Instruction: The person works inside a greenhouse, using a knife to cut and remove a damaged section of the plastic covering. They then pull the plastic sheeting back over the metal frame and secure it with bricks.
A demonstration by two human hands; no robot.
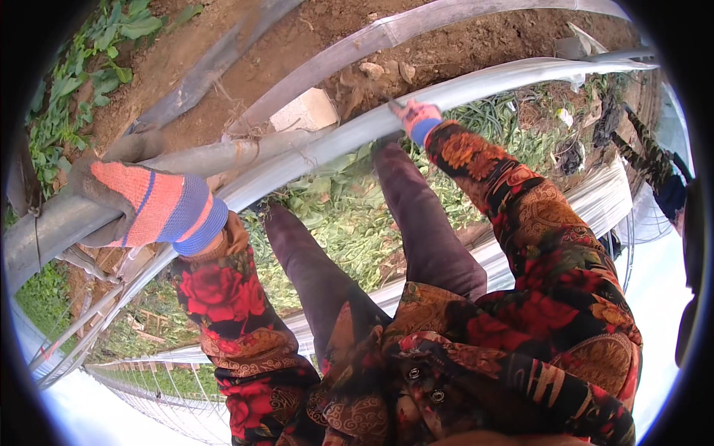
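Note:
My left hand, in an orange and blue striped knit glove with a grey coated palm, is wrapped round a thick grey pipe at the left. Farther off, my right hand reaches out to the pale plastic film, which runs in a long band across the view. It wears a similar glove. Its fingertips are small and blurred against the film and dark soil, so I cannot make out their grip. Between the two hands, a pale block rests beside the pipe.
Cut greenery covers the ground around my legs. Bare brown soil lies beyond the film, with leafy plants at the upper left. A second plastic-wrapped band arches across the soil. Another person's dark sleeve shows at the right edge.

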